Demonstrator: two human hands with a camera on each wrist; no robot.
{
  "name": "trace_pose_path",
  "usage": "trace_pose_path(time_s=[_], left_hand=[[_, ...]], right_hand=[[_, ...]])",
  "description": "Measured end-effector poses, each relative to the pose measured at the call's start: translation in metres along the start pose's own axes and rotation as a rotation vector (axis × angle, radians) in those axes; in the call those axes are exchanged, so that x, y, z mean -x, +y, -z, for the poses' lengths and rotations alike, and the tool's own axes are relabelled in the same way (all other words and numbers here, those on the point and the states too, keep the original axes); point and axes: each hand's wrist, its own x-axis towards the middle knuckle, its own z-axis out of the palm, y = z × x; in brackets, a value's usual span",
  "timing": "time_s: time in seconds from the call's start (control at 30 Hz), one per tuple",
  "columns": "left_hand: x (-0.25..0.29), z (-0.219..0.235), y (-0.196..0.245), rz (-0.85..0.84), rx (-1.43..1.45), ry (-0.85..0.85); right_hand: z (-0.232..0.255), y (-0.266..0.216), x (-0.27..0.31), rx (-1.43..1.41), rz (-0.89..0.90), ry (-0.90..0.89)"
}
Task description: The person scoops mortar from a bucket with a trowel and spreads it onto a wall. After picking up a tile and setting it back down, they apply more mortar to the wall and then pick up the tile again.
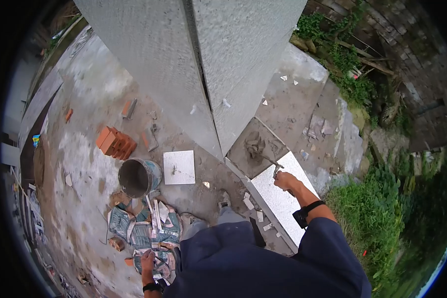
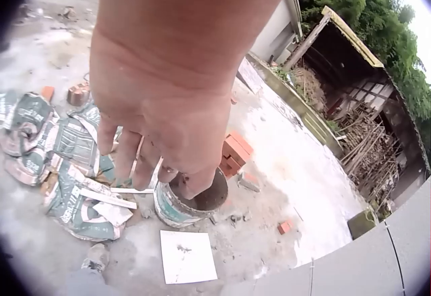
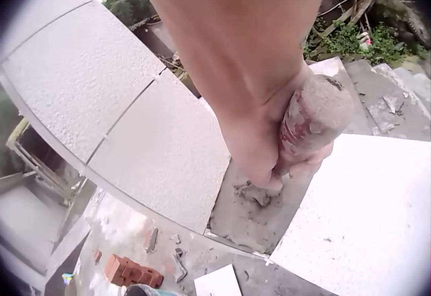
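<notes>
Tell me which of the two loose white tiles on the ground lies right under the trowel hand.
The large white tile by the mortar bed, under the right hand gripping the trowel. The small square tile lies apart, beside the bucket.

I see orange-red bricks stacked far left, a grey bucket with a teal band, a white square tile, green-and-white printed cement bags near left, speckled pale-grey wall slabs, and grey-smeared trowel handle

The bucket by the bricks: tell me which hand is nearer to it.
Left. The left hand hangs over the torn bags just below the bucket; the right hand grips a trowel handle across the floor, by the mortar bed.
</notes>
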Motion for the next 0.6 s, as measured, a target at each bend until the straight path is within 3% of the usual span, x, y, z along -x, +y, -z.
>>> trace_pose_path(time_s=[0.07, 0.1, 0.23, 0.27, 0.33, 0.4, 0.43, 0.47, 0.53, 0.6], left_hand=[[0.006, -0.003, -0.003, 0.178, 0.233, -0.080], [0.009, -0.003, -0.003, 0.186, 0.248, -0.088], [0.006, 0.004, 0.002, 0.136, 0.156, -0.098], [0.003, 0.006, 0.003, 0.141, 0.152, -0.095], [-0.010, 0.015, 0.009, -0.007, 0.100, -0.044], [-0.017, 0.021, 0.021, 0.011, 0.077, -0.044], [-0.014, 0.023, 0.033, 0.008, 0.109, -0.028], [-0.008, 0.023, 0.055, 0.004, 0.142, -0.011], [-0.005, 0.016, 0.061, 0.004, 0.097, -0.035], [-0.017, 0.002, 0.040, 0.002, 0.050, -0.082]], right_hand=[[-0.008, 0.001, -0.003, -0.015, 0.079, -0.050], [-0.016, -0.001, -0.006, 0.050, 0.133, 0.154], [-0.008, -0.022, -0.022, 0.065, 0.067, 0.288], [-0.002, -0.024, -0.023, 0.170, 0.144, 0.205], [0.000, -0.026, -0.015, 0.264, 0.221, 0.121], [0.017, -0.035, 0.009, -0.024, 0.135, 0.006], [-0.008, -0.021, -0.003, -0.084, 0.240, 0.142], [-0.013, -0.025, 0.001, -0.082, 0.239, 0.137], [-0.018, -0.041, 0.012, -0.562, 0.134, -0.191], [-0.042, -0.031, -0.002, -0.615, 0.133, -0.259]])
